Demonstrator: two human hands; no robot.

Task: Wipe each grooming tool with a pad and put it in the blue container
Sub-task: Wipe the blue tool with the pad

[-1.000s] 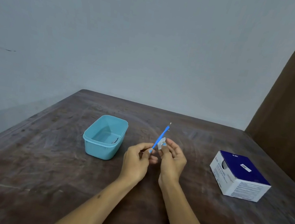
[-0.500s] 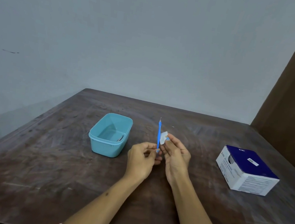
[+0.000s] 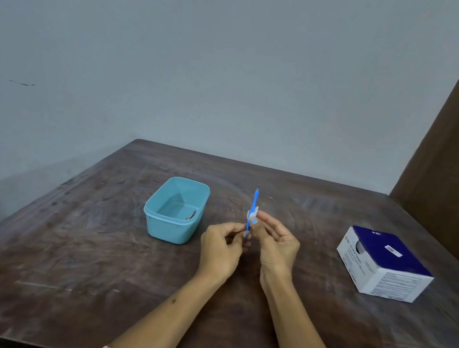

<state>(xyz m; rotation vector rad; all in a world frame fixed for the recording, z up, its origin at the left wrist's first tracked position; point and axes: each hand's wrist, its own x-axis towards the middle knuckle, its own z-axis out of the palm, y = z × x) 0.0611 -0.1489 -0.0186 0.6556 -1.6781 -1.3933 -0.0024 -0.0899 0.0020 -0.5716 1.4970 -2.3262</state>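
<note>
While the left hand (image 3: 220,249) pinches its bottom end, the blue grooming tool (image 3: 252,210) stands nearly upright above the table (image 3: 69,241), long axis vertical, thin metal tip pointing up and far. Right hand (image 3: 277,242) pinches a small white pad (image 3: 252,215) around mid-shaft. Tool looks light, stiff, thin, likely slippery when wet; best held low on the handle. Blue container (image 3: 176,210) sits just left.

Worn dark wooden table (image 3: 73,256), blue container (image 3: 173,226), seemingly swab box (image 3: 384,268)
</note>
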